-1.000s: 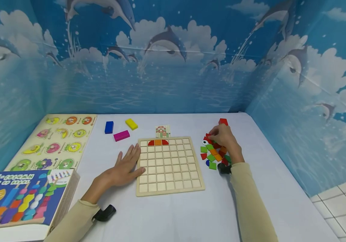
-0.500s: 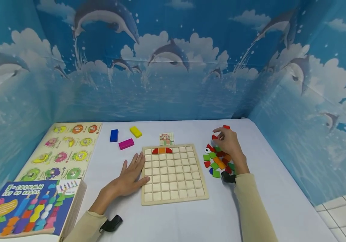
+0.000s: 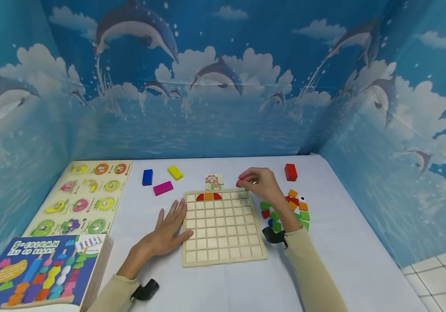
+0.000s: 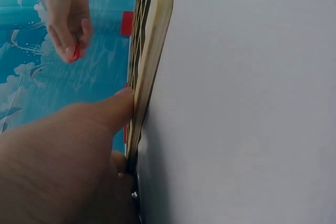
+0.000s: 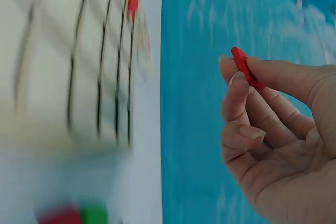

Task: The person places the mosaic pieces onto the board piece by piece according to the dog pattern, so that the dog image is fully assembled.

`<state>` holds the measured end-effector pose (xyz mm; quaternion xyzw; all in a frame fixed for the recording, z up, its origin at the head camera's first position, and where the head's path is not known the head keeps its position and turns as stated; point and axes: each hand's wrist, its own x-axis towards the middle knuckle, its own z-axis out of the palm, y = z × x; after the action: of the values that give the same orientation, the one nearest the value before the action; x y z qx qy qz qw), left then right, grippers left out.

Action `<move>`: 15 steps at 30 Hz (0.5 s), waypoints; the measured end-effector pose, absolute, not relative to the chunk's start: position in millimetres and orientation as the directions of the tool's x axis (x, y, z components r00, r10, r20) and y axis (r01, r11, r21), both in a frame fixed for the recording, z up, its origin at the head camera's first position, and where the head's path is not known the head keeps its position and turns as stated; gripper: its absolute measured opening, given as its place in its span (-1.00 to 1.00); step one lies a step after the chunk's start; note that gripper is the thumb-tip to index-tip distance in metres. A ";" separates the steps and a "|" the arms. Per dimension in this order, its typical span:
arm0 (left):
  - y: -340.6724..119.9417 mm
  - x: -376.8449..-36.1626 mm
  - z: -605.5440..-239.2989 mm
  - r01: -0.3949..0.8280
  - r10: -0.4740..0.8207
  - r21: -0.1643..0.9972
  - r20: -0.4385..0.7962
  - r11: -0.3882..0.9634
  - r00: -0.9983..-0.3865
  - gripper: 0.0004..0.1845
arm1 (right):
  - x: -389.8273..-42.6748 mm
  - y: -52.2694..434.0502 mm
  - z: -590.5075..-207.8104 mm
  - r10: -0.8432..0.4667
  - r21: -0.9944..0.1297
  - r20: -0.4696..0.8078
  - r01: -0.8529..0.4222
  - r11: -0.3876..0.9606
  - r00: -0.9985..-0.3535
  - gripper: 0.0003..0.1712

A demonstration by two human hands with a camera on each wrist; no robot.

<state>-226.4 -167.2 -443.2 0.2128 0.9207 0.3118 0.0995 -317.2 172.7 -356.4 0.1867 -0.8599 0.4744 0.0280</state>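
Observation:
My right hand (image 3: 263, 186) pinches a small flat red piece (image 5: 242, 66) between thumb and fingertips, raised above the far right corner of the wooden grid board (image 3: 223, 234). My left hand (image 3: 164, 236) rests at the board's left edge with fingers spread, its thumb touching the rim in the left wrist view. In the board's far row, an orange square (image 3: 208, 196) sits between two red curved pieces, one of them the left red piece (image 3: 200, 197). A small picture card (image 3: 214, 182) lies just behind the board.
Right of the board is a loose pile of coloured pieces (image 3: 304, 215), with a red block (image 3: 291, 172) behind. Blue (image 3: 147, 177), magenta (image 3: 163, 188) and yellow blocks (image 3: 175, 172) lie back left. A fruit board (image 3: 61, 186) and a bead-set box (image 3: 47, 268) take up the left side.
My right hand has moved left from the pile to over the board's far right corner, carrying the red piece. Some pieces in the pile have shifted. The left hand stays at the board's edge.

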 end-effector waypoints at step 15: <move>-167.1 -228.6 -441.2 0.334 0.454 0.642 -0.025 0.690 -0.891 0.02 | -306.0 75.4 -392.0 -0.517 -0.899 0.078 -0.284 0.332 -0.852 -0.87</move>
<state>-228.6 -167.1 -441.2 0.2152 0.9147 0.3296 0.0912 -306.0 75.4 -392.0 0.2478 -0.8085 0.5220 -0.1115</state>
